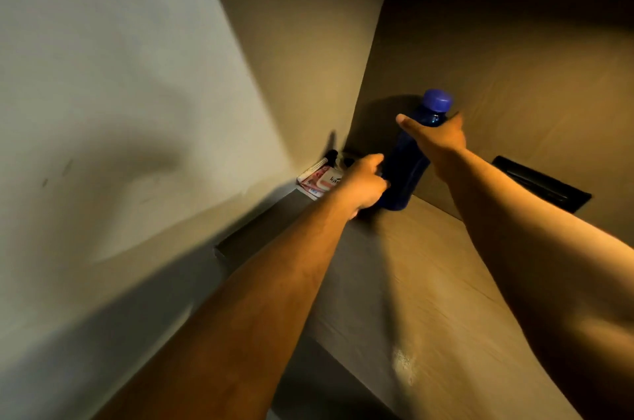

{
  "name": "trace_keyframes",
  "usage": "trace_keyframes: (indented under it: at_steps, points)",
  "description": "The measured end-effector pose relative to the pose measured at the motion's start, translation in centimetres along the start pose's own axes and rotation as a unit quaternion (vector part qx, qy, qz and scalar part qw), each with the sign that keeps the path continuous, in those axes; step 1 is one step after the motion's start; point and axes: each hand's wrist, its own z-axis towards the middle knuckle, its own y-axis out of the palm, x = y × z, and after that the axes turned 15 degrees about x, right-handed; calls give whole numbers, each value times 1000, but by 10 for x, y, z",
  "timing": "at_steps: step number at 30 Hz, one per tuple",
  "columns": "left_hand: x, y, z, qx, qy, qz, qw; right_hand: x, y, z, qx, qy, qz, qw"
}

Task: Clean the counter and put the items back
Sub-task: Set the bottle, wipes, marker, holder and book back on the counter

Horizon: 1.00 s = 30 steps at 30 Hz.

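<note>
Bottle: dark blue plastic bottle [406, 165] with a purple screw cap [437, 100], standing tilted in the far corner of the bench, where two walls meet.
Right hand: right hand [436, 136] grips the bottle just under the cap, thumb stretched out to the left across the neck, fingers wrapped behind it.
Left hand: left hand [364, 182] has its fingers curled, knuckles against the bottle's lower body; whether it holds anything cannot be told.
Packets: small pile of pink and white packets [320, 181] lying in the corner, just left of the left hand, with a small dark item [331, 156] behind them.
Bench: pale wood-grain bench [429, 265], lit warm.
Wall fitting: black rectangular plate [542, 183] on the right-hand wall, well apart from the bottle.
</note>
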Motion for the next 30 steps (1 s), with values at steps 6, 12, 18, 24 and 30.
trace_keyframes:
  at_steps: [6, 12, 18, 24, 30]
  points:
    - [-20, -4, 16, -13, -5, 19, 1000, 8, 26, 16, 37, -10, -1, 999]
    - [-23, 4, 27, -33, -10, 26, 999, 25, 8, 5, 107, -74, -31, 991]
    - [2, 87, 8, -98, 32, 35, 994, 58, -80, -20, 198, -48, -16, 979]
    - [39, 182, -71, -206, 28, -15, 978, 94, -203, -27, 286, -20, -83, 954]
    - [80, 244, -143, -372, -39, -88, 923, 131, -303, -28, 363, 4, -98, 927]
